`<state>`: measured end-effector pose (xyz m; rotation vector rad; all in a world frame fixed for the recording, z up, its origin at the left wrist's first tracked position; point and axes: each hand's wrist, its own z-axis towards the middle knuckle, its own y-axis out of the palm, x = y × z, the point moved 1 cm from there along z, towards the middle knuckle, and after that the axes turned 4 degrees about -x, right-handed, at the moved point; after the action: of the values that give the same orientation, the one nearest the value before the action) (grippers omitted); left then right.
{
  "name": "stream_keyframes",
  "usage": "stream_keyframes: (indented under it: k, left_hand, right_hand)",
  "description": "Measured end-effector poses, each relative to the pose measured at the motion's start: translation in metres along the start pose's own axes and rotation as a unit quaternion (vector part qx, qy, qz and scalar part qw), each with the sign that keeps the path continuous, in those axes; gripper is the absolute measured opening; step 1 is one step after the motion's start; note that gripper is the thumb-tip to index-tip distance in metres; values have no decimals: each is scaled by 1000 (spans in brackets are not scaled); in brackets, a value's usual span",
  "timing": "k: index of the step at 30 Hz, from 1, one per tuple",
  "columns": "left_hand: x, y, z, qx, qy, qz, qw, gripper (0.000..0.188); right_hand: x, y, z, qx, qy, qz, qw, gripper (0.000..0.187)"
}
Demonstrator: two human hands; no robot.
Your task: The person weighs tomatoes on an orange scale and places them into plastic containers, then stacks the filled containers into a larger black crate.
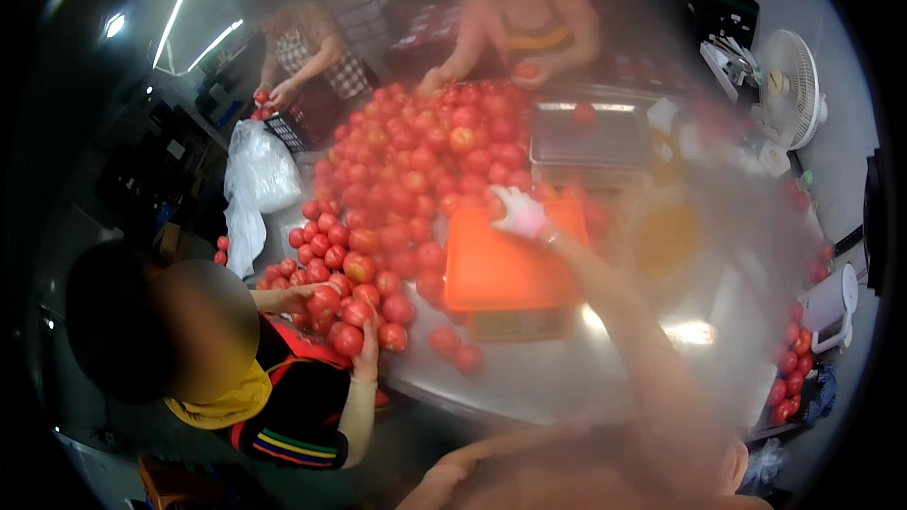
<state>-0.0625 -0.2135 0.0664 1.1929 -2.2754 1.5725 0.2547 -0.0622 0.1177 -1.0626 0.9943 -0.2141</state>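
Note:
My right hand, in a white glove with a pink cuff, reaches over an orange plastic tray. Its fingers are spread at the tray's far left edge, beside the tomato pile, and no tomato shows in them. The tray is face-up, resting on a low, blurred base. Bare arm, smeared by haze, crosses the lower edge; my left hand does not show. Two loose tomatoes lie on the metal table just left of the base.
At the left, a co-worker's hands hold tomatoes; another person's hands are behind the pile. A third person stands at a black crate. A clear-lidded metal container, plastic bags and a white fan are around the table.

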Motion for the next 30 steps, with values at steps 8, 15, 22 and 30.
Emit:
stream_keyframes:
  k: [8, 15, 22, 30]
  left_hand:
    - [10, 26, 1, 178, 73, -63, 979, 55]
    - [17, 27, -8, 173, 122, -33, 977, 50]
    - [13, 41, -10, 262, 212, 8, 942, 37]
    - [7, 51, -9, 235, 229, 41, 944, 37]
  right_hand:
    - [5, -19, -125, 116, 21, 359, 926, 66]
    - [-17, -79, -401, 102, 170, 145, 969, 58]
    - [-37, -46, -478, 69, 186, -18, 980, 59]
    - [-26, -29, -485, 12, 166, -55, 985, 49]
